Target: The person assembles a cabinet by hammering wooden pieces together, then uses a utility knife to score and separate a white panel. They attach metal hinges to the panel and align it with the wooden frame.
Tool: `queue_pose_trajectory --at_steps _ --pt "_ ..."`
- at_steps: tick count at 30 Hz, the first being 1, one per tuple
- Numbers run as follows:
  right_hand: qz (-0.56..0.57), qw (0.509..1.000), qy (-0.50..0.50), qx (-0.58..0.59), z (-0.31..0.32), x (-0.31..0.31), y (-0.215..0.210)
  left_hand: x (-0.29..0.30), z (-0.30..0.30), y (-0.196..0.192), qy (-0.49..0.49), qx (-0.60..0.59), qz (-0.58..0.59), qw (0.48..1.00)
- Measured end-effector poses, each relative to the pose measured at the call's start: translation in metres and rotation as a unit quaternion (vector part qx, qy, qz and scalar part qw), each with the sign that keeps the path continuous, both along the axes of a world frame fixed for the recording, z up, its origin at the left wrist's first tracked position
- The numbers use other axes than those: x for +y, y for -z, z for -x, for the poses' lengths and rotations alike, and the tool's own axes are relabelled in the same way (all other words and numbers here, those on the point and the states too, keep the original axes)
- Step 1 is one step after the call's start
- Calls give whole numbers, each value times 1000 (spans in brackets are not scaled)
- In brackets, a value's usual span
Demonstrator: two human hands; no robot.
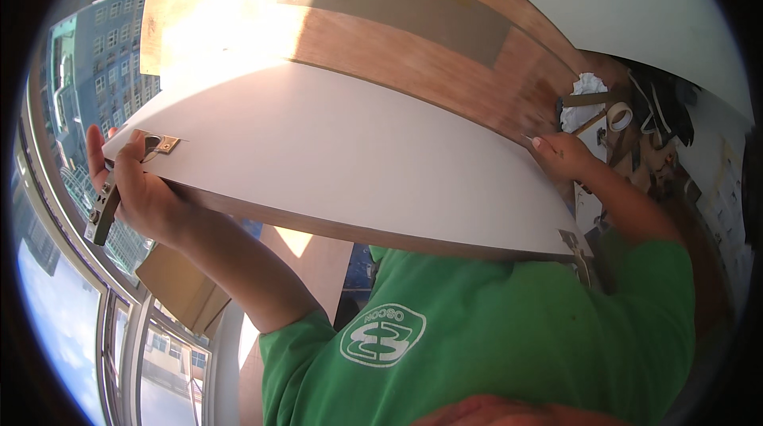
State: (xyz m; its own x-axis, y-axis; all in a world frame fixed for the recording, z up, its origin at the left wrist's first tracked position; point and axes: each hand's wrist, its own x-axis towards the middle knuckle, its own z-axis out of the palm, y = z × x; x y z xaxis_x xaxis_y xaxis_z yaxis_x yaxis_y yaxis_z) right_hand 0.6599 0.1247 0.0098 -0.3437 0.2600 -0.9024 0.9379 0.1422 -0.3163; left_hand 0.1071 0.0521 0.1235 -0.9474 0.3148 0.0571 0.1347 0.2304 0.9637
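Note:
A long white panel (pixel 342 156) with a brown edge lies across in front of me, close to my chest. My left hand (pixel 147 191) grips its left end, thumb on the white face beside a cabinet hinge (pixel 164 145) and the other fingers past the end. The arm of that hinge (pixel 102 213) sticks out beyond the near edge. A second hinge (pixel 574 245) sits at the panel's right end. At the far right edge my right hand (pixel 563 156) is closed, with a small thin tip showing at its fingers; what it holds is too small to name.
Beyond the panel stretches a reddish wooden board (pixel 397 76) with a grey-brown strip, partly in glaring sunlight. To the right lie crumpled white paper (pixel 584 100), a roll of tape (pixel 619 117) and jumbled tools. Windows (pixel 119 331) line the left, near a cardboard box (pixel 183 287).

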Motion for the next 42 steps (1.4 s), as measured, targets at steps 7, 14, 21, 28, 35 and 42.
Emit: queue_pose_trajectory --at_steps 7,14,21,28,35,42 --pt "-83 989 86 90 24 17 4 -4 4 1 5 -15 -17 1000" --pt "-208 958 49 192 53 17 53 -7 -1 -1 7 -33 -39 999" --pt "-145 975 87 146 34 25 27 -2 -6 -10 25 -71 -33 997" --pt "-187 971 149 22 -77 17 -51 -5 -3 -11 49 -64 -37 996" --pt "-273 838 462 -102 -186 -64 -134 -13 -2 -9 88 -50 -23 995" --pt "-409 674 614 -20 -207 -179 -119 -18 -4 -4 77 -106 -90 987"
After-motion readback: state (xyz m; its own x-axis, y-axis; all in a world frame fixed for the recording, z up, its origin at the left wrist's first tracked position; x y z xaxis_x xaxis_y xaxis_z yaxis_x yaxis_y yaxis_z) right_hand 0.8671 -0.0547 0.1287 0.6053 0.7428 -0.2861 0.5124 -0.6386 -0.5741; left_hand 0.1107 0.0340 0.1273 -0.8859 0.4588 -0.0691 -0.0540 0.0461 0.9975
